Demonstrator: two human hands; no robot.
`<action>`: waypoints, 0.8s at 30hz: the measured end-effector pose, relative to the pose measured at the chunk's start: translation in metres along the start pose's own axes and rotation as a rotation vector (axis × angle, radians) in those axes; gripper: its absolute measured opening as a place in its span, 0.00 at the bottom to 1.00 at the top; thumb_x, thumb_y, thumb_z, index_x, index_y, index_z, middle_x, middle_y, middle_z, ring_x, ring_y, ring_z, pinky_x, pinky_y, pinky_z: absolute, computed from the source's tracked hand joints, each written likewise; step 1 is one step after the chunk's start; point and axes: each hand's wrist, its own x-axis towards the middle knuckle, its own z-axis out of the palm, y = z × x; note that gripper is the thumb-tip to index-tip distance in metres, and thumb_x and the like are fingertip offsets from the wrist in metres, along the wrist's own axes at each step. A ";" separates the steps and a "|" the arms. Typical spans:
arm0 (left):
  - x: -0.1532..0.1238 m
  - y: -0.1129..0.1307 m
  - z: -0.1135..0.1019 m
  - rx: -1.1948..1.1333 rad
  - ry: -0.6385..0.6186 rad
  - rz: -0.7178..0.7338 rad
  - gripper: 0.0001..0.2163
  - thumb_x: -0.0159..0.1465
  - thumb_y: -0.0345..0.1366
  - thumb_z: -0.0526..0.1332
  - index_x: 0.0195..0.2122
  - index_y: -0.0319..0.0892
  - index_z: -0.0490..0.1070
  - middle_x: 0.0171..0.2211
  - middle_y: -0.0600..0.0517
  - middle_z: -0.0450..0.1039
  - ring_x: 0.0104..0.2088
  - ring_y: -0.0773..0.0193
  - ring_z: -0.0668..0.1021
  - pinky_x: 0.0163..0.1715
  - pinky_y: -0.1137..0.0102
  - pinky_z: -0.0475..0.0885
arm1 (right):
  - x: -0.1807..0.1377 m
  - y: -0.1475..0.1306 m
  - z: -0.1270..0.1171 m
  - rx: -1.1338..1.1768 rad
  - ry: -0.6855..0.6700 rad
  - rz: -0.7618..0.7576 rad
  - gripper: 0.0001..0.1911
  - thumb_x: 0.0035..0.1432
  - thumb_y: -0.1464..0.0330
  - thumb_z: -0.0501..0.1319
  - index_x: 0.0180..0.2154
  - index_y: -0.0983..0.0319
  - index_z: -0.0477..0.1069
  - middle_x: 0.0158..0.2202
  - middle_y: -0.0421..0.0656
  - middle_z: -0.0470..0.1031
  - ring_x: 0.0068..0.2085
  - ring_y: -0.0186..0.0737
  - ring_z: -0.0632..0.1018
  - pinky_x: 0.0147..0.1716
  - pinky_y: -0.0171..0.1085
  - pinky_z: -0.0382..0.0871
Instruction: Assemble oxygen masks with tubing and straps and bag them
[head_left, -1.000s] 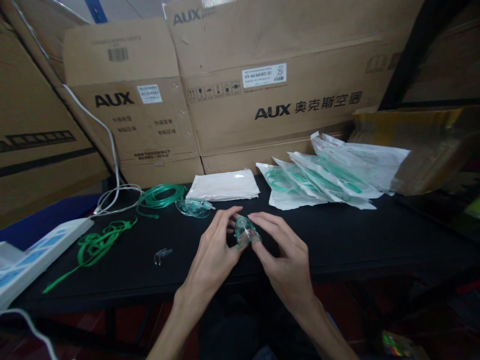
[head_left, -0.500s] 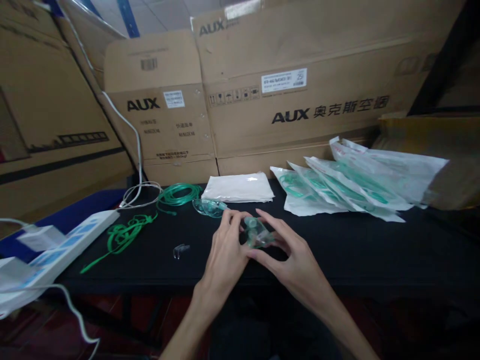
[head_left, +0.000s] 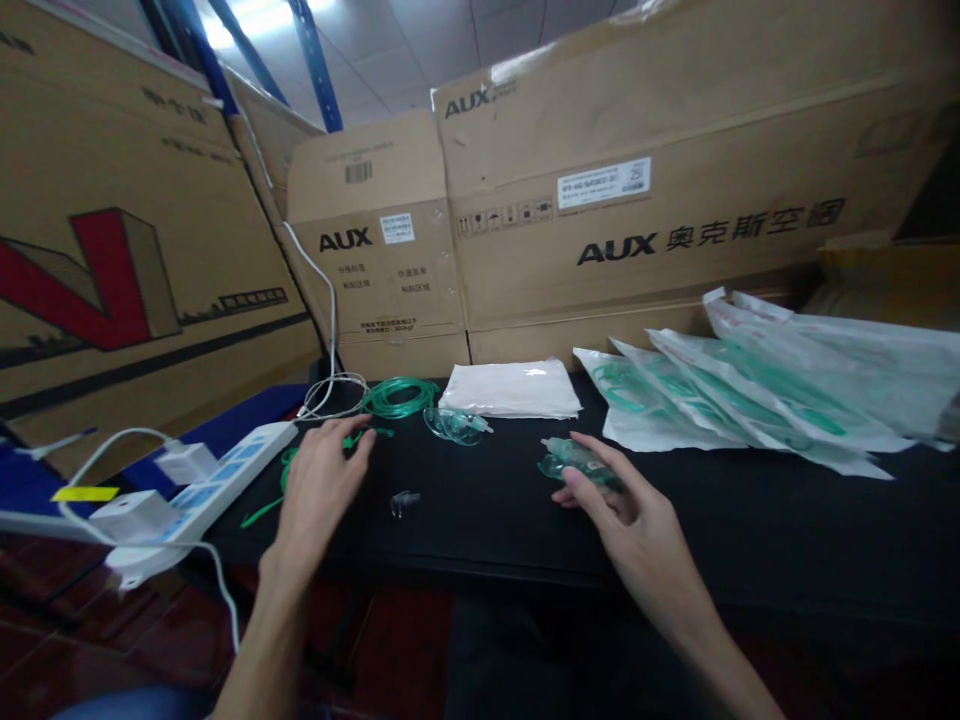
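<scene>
My right hand [head_left: 626,505] holds a clear green plastic mask piece [head_left: 570,460] just above the black table [head_left: 487,510], fingers curled around it. My left hand [head_left: 319,485] reaches left with fingers spread and holds nothing, hovering over a loose green strap [head_left: 289,465] and partly hiding it. A small clear plastic clip [head_left: 405,500] lies between my two hands. Beyond it rest a second clear mask [head_left: 454,425] and a coil of green tubing [head_left: 397,395].
A stack of white bags [head_left: 514,390] and several sealed packets with green tubing [head_left: 750,400] lie along the back of the table. A white power strip [head_left: 217,480] with plugs and cables sits left. Large AUX cardboard boxes [head_left: 637,200] wall the back.
My left hand let go of the mask piece and moved left toward the green strap. My right hand kept the piece. The camera view swung to the left.
</scene>
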 end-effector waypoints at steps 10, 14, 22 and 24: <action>-0.002 -0.096 -0.010 0.240 -0.154 -0.030 0.15 0.68 0.39 0.56 0.46 0.41 0.81 0.47 0.41 0.82 0.48 0.42 0.81 0.47 0.57 0.73 | -0.001 0.000 0.000 0.022 -0.031 -0.007 0.33 0.57 0.52 0.68 0.58 0.64 0.70 0.39 0.49 0.84 0.36 0.46 0.85 0.45 0.48 0.82; 0.001 -0.090 -0.015 0.230 -0.089 -0.066 0.14 0.69 0.46 0.57 0.43 0.46 0.80 0.38 0.49 0.82 0.42 0.44 0.81 0.37 0.63 0.72 | -0.001 -0.001 -0.001 0.027 -0.041 -0.018 0.33 0.57 0.53 0.68 0.58 0.63 0.71 0.41 0.49 0.84 0.36 0.46 0.85 0.43 0.47 0.83; 0.036 -0.072 -0.047 0.133 0.327 -0.249 0.15 0.69 0.47 0.59 0.47 0.45 0.78 0.39 0.53 0.82 0.44 0.51 0.80 0.47 0.59 0.72 | -0.002 -0.003 0.000 0.031 -0.039 -0.033 0.32 0.57 0.53 0.68 0.57 0.63 0.71 0.40 0.49 0.84 0.35 0.46 0.85 0.42 0.47 0.83; 0.049 -0.060 -0.056 0.032 0.530 -0.219 0.14 0.68 0.45 0.60 0.47 0.43 0.79 0.43 0.53 0.82 0.44 0.54 0.81 0.53 0.57 0.72 | -0.002 -0.002 -0.001 0.032 -0.040 -0.032 0.32 0.58 0.53 0.68 0.58 0.63 0.71 0.40 0.49 0.84 0.36 0.46 0.85 0.42 0.47 0.83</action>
